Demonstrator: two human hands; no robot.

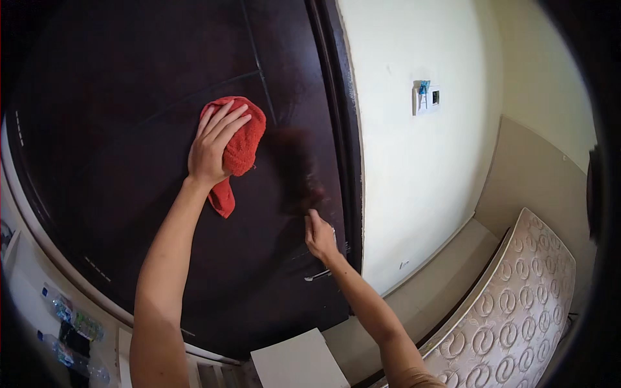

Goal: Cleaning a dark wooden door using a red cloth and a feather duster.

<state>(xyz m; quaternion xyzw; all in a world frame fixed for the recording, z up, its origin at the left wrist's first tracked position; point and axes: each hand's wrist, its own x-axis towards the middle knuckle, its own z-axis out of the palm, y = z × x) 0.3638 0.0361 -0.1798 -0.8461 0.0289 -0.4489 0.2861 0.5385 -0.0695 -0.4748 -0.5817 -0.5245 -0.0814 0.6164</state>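
My left hand (213,143), fingers spread, presses a red terry cloth (246,138) flat against a dark brown door (145,203). One end of the cloth hangs down below my wrist. Lower and to the right, my right hand (321,236) is curled close to the door's edge. It covers part of the metal door hardware, and the lever handle (318,275) shows just beneath it. Whether its fingers grip anything is hidden. Dark reddish reflections show on the glossy door above this hand.
Right of the dark door frame (347,145) is a pale wall (417,169) with a white switch plate (423,102). A patterned mattress (509,300) leans at the lower right. A white panel (301,361) stands below the door, and plastic bottles (73,315) are at lower left.
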